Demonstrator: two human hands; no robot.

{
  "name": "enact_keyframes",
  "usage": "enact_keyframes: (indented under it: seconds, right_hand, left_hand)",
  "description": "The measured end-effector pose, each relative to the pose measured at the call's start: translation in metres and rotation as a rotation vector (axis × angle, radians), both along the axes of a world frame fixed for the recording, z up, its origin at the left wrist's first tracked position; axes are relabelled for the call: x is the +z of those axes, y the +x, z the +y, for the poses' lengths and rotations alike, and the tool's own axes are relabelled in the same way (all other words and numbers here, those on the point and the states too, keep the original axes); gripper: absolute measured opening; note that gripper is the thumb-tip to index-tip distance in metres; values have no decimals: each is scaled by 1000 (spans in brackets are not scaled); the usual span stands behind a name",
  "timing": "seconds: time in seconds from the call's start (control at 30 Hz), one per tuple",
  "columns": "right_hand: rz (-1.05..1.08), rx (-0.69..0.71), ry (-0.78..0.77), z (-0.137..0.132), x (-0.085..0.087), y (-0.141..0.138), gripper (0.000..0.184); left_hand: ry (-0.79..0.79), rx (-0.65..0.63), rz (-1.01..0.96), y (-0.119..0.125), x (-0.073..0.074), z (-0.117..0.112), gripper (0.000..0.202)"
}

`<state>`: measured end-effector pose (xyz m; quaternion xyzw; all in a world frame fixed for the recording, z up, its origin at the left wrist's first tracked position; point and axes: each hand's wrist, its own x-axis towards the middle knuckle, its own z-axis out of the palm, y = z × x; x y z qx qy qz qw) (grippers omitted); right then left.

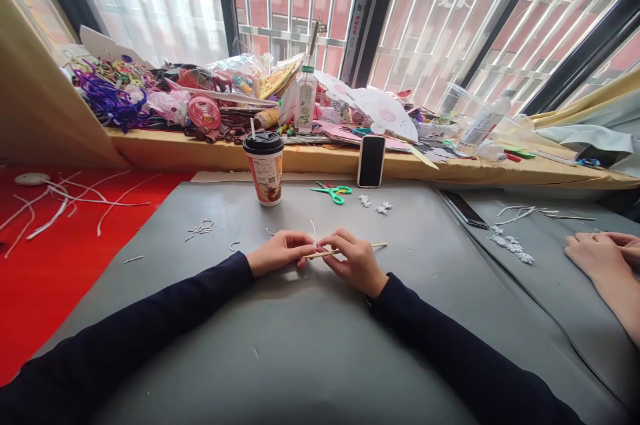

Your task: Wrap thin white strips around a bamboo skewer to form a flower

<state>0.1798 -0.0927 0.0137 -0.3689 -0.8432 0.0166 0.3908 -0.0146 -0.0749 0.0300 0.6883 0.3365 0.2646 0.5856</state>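
Observation:
My left hand (283,252) pinches a white pipe cleaner (313,232), one end of which sticks up above the fingertips. My right hand (356,263) is closed around a thin wooden stick (379,245), which lies roughly level and reaches across to the left fingertips. Both hands meet just above the grey table cover (300,345). Fingers hide most of the pipe cleaner where it meets the stick. Beyond them lie green-handled scissors (336,193) and small white snowflake shapes (383,208). Short white cut pieces (201,228) are scattered to the left.
A lidded paper cup (265,175) stands behind my hands, and a phone (371,162) leans upright against the ledge. Craft supplies crowd the windowsill. Long white strands (67,202) lie on the red cloth (30,305). At right are another person's hands (600,255), more snowflakes (515,246) and a second phone (464,208).

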Motion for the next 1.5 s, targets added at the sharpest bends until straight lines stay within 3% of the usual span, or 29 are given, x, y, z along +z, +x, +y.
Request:
enact_keyframes:
  seconds: [0.23,0.4,0.63,0.8,0.9,1.07,1.17,1.27,1.4,1.5]
  right_hand:
    - [-29,-39,-23,0,1,-1,18]
    - [-28,-66,-26,0,2,-1,16]
    - [-112,-72,-68,-2,6,-2,16]
    - [-109,-105,-46,-4,4,-6,17]
    - [-71,-120,-63,-3,3,-9,15]
    - [68,-39,-152,0,10,-8,24]
    - [197,60,-154,3,27,-2,11]
    - [358,153,-129,8,52,7,17]
    - [750,242,-308,18,80,19,25]
    - [1007,332,-426,32,83,22,26]
  left_hand:
    - [10,40,-26,0,-1,0,32]
    - [103,107,-37,0,-8,1,29]
    - [625,206,13,2,-8,-5,19]
    - [773,262,32,3,-9,-7,14]
    - [721,313,12,5,-9,-6,14]
    - [468,360,-63,7,-13,1,18]
    - [299,367,-67,7,-17,7,23]
    - [199,361,-80,7,-18,11,25]
    - [151,384,-98,10,-17,14,26]
    - [70,399,-195,17,-16,19,27]
